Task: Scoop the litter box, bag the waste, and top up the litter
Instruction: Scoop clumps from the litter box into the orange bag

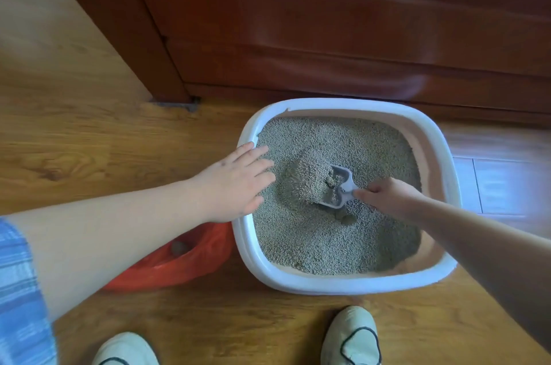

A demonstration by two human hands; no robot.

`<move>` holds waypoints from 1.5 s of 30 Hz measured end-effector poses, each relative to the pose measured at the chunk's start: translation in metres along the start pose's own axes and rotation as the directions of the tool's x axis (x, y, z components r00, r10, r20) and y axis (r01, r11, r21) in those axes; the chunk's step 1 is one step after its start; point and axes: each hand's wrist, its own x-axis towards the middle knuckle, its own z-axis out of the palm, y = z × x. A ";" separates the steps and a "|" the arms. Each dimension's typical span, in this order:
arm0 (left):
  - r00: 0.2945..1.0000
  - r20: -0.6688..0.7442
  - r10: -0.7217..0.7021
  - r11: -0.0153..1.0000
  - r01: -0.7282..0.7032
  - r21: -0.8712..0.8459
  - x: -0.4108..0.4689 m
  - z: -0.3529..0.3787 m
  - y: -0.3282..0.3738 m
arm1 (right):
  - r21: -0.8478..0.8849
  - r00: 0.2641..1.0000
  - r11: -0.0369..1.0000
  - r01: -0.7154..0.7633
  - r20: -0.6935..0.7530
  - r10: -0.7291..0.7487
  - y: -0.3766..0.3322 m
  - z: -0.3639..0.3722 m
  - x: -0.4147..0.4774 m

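Note:
A white litter box (441, 138) sits on the wood floor, filled with grey-green litter (328, 239). My right hand (387, 194) grips the handle of a grey slotted scoop (340, 188), whose head lies in the middle of the litter with small clumps on it. A few dark clumps (344, 217) lie just below the scoop. My left hand (235, 182) rests flat on the box's left rim, fingers spread over the litter's edge. An orange plastic bag (190, 263) lies on the floor left of the box, with a dark clump inside it, partly hidden by my left forearm.
A dark red-brown wooden cabinet (328, 21) stands right behind the box. A pale wall or panel (44, 21) is at the far left. My two light shoes (351, 337) stand on the floor in front of the box.

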 end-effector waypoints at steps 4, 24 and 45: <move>1.000 0.017 -0.016 1.000 0.016 -0.010 -0.004 -0.004 -0.003 | 0.015 0.999 0.999 0.049 -0.009 -0.049 -0.002 -0.003 -0.005; 0.979 0.014 -0.204 0.966 0.204 -0.160 -0.035 -0.034 -0.024 | 0.027 0.982 0.990 0.136 -0.133 -0.132 -0.042 -0.028 -0.023; 0.753 0.333 -0.568 0.780 0.622 -0.075 -0.209 -0.043 -0.057 | -0.625 0.869 0.688 0.368 -0.032 -0.494 -0.277 0.007 -0.058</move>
